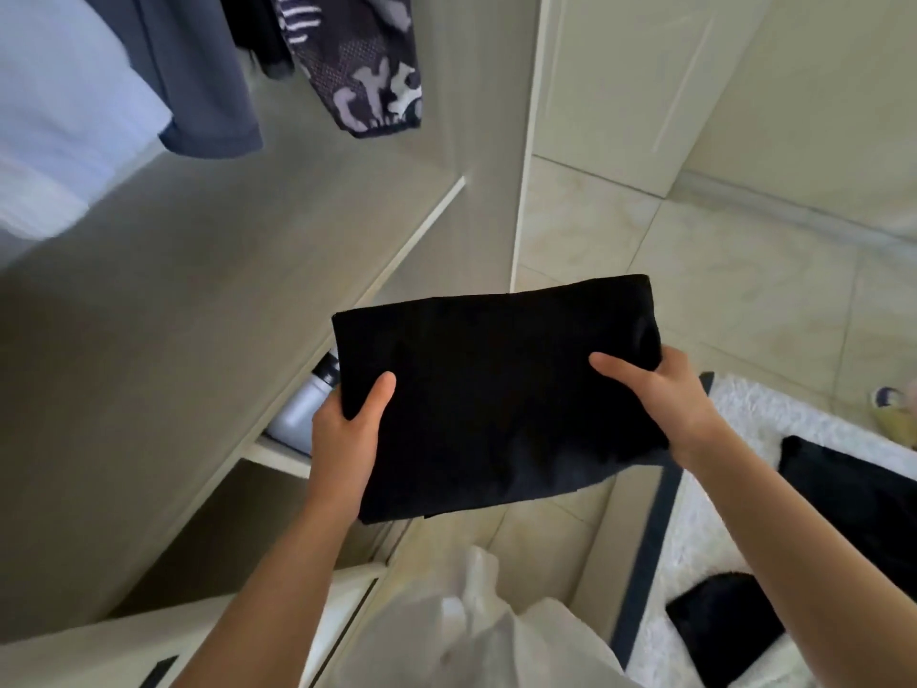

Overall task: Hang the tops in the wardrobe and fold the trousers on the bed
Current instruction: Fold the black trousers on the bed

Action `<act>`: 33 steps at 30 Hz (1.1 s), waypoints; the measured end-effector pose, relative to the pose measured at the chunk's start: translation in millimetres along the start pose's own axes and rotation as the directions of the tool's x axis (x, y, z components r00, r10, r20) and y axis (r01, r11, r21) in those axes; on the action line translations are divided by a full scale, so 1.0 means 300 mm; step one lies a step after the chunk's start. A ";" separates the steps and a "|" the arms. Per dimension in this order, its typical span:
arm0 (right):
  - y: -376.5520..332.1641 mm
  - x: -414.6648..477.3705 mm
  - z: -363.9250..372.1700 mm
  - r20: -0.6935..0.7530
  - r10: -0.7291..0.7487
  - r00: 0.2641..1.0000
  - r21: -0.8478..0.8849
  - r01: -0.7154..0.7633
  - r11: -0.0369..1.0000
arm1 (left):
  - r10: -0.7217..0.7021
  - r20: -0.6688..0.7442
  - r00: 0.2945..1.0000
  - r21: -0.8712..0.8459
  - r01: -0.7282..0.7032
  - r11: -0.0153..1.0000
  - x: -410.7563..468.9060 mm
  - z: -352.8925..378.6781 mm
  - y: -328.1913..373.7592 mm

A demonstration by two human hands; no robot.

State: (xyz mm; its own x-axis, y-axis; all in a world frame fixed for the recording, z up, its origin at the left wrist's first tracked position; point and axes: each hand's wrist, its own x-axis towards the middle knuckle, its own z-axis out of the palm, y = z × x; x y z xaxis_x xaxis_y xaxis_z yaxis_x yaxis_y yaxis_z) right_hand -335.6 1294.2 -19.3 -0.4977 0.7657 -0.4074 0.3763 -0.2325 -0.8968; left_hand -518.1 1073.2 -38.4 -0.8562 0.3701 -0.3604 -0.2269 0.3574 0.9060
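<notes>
At frame centre, black folded garment [491, 394] sits flat in mid-air, a neat rectangle, held btwn both hands. Left hand [347, 429] grips its 9 o'clock edge, thumb on top, fingers hidden under the cloth. Right hand [665, 394] grips the 3 o'clock edge the same way, thumb on top. Garment hangs over tiled floor [694, 270], just beside open wardrobe [198, 315] at 9 o'clock. Bottle [307, 404] w/ dark cap sits in a low wardrobe compartment, partly behind left hand. Hanging at 11-12 o'clock: patterned dark top [357, 67], grey-blue top [203, 81], pale garment [64, 106], blurred. Wardrobe door [620, 67] at 1 o'clock. Bed [759, 419] w/ white fluffy cover at 4 o'clock; black folded piece [853, 504] lies on it, second black piece [719, 633] nearer 5 o'clock, apart from the first. White clothing [471, 633] of the person at 6 o'clock.
</notes>
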 end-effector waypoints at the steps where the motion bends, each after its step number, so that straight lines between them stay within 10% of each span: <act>1: -0.033 0.032 0.015 0.010 -0.012 1.000 0.002 0.012 1.000 | 0.012 -0.013 1.000 -0.006 -0.012 1.000 0.024 -0.004 0.025; 14: -0.369 0.455 0.254 0.321 0.017 0.947 -0.066 0.004 0.998 | -0.092 -0.311 0.946 -0.222 0.022 0.975 0.216 -0.043 0.180; 23: -0.584 0.755 0.539 0.624 0.172 0.762 -0.128 -0.118 0.985 | -0.196 -0.564 0.803 -0.369 -0.033 0.929 0.369 -0.158 0.221; 33: -0.514 0.897 0.727 0.480 -0.106 0.871 -0.289 0.272 0.918 | -0.196 -0.700 0.687 -0.056 0.221 0.974 0.486 -0.187 0.131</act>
State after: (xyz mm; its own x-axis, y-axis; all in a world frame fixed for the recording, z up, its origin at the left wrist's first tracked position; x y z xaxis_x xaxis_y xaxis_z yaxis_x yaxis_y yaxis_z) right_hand -698.0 1405.4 -28.3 -0.8488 0.4032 -0.3421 0.4360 0.1677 -0.8842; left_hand -677.8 1092.9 -42.9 -0.8683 -0.4162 -0.2700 -0.4362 0.3813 0.8151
